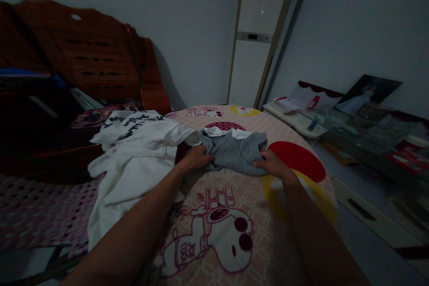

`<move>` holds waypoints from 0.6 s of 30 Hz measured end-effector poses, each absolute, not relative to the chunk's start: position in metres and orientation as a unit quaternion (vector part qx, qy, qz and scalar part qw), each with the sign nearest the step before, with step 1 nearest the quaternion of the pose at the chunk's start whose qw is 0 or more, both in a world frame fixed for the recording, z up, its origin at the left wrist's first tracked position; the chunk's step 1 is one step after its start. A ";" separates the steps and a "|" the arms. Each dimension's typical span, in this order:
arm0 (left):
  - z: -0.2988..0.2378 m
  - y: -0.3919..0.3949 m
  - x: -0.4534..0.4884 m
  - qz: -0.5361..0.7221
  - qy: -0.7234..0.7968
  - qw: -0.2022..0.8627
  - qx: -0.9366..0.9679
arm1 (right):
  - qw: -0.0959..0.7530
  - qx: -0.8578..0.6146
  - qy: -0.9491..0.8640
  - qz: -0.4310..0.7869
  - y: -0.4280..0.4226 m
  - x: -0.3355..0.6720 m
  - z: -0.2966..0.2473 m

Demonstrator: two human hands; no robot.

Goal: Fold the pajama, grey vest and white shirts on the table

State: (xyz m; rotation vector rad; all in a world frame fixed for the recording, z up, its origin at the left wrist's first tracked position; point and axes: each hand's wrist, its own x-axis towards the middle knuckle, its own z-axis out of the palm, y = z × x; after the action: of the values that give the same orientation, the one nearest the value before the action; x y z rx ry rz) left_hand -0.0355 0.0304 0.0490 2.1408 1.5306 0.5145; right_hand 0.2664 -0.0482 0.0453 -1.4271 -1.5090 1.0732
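A grey garment (pixel 234 154) lies bunched into a small, roughly rectangular shape on a round table, with a strip of white cloth (pixel 228 132) showing along its far edge. At its left end, my left hand (pixel 197 157) is closed on the fabric. My right hand (pixel 273 163) grips the right end between thumb and fingers. Just left of the grey garment, a white T-shirt (pixel 144 143) with black lettering spreads over the table's left edge and hangs down. The exact kind of the grey garment cannot be made out.
A pink patterned tablecloth (pixel 248 192) with cartoon dogs covers the round table. Behind on the left stands a carved wooden bench (pixel 97 58). A tall white cabinet-style appliance (pixel 251 62) is at the back. On the right, a glass-topped stand (pixel 358 129) holds papers and a picture.
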 end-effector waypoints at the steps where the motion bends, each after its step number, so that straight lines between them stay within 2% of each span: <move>1: 0.050 0.030 -0.037 0.221 0.543 0.271 0.764 | 0.432 -0.559 -0.566 0.425 -0.046 0.267 0.044; 5: 0.062 0.027 -0.037 0.429 0.467 0.495 0.594 | 0.648 -0.500 -0.407 0.406 -0.039 0.271 0.045; 8: 0.075 0.022 -0.036 0.518 0.416 0.603 0.442 | 0.728 -0.456 -0.333 0.388 -0.037 0.274 0.049; 12: 0.082 0.019 -0.042 0.483 0.401 0.673 0.390 | 0.718 -0.459 -0.333 0.403 -0.040 0.276 0.054; 18: 0.075 0.024 -0.050 0.435 0.409 0.660 0.457 | 0.599 -0.522 -0.436 0.422 -0.055 0.291 0.060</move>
State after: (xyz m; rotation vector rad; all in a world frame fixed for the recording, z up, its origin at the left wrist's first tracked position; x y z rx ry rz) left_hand -0.0505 0.0236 0.0755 1.0335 0.9250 0.9838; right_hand 0.2915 -0.0552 0.0601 -1.2111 -1.0121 0.9780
